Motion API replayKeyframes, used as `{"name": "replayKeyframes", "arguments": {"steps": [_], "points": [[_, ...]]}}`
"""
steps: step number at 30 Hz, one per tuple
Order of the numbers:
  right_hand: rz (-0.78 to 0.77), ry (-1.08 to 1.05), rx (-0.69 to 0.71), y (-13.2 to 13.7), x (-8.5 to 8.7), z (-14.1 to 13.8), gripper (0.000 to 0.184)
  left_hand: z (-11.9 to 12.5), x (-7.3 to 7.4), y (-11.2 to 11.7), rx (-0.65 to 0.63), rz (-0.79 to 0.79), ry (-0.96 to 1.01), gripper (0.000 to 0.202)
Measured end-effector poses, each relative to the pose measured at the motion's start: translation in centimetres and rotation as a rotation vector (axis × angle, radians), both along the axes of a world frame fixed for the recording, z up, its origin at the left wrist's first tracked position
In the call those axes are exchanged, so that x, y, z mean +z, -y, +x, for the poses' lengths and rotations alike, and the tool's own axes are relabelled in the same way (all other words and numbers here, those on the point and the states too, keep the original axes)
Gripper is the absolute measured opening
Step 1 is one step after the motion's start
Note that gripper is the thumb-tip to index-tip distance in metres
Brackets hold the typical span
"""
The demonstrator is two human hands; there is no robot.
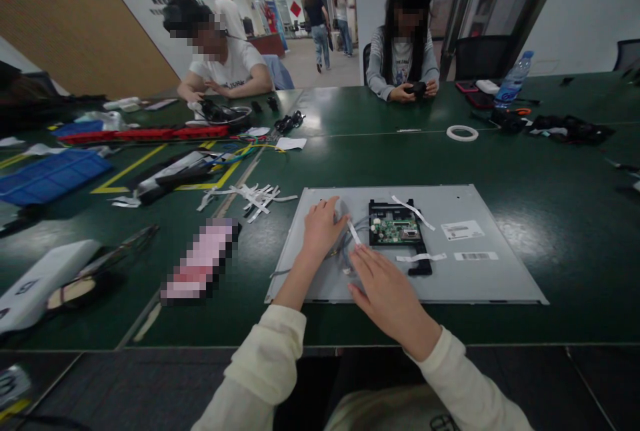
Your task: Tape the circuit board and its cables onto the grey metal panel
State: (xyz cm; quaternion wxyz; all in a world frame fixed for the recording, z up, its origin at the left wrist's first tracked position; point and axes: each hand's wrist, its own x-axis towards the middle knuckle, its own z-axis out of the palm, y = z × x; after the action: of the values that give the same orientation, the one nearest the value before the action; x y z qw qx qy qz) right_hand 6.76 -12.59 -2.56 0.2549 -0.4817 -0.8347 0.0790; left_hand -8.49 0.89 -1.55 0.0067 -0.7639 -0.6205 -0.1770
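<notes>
A flat grey panel point(490, 277) lies on the table before me. Fixed to it is a black bracket point(425, 264) around a green circuit board point(395, 229). My left hand point(320, 227) rests on the panel's left part, fingers apart, its thumb at the upper end of a white tape strip point(354, 231). My right hand point(385, 284) lies with outstretched fingers at the strip's lower end, thumb apart. Grey cables point(345, 244) pass under the strip between my hands, partly hidden. Two more strips of white tape point(421, 257) stick across the bracket's edges.
Loose white strips point(257, 199) lie left of the panel, near a pixelated phone-shaped item point(203, 261). A white device point(45, 284) and blue basket point(55, 174) are farther left. A tape roll point(462, 133) and water bottle point(514, 81) stand beyond. Two people sit across the table.
</notes>
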Motion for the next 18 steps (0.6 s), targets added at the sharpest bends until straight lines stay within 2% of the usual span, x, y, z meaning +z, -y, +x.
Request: {"name": "replayKeyframes", "arguments": {"steps": [5,11,14,18], "points": [[0.013,-0.019,-0.015,0.4,0.0,0.1,0.044,0.2,-0.1,-0.1,0.029,0.027,0.032,0.043],[0.014,-0.035,-0.003,0.9,0.9,0.8,0.039,-0.6,0.2,0.3,0.031,0.055,0.109,0.042],[0.027,-0.001,0.056,1.2,1.7,2.3,0.039,-0.8,0.4,0.7,0.034,0.069,0.151,0.040],[0.051,0.136,0.181,0.9,2.9,5.8,0.050,-0.9,0.9,1.1,0.037,0.085,0.201,0.039]]}}
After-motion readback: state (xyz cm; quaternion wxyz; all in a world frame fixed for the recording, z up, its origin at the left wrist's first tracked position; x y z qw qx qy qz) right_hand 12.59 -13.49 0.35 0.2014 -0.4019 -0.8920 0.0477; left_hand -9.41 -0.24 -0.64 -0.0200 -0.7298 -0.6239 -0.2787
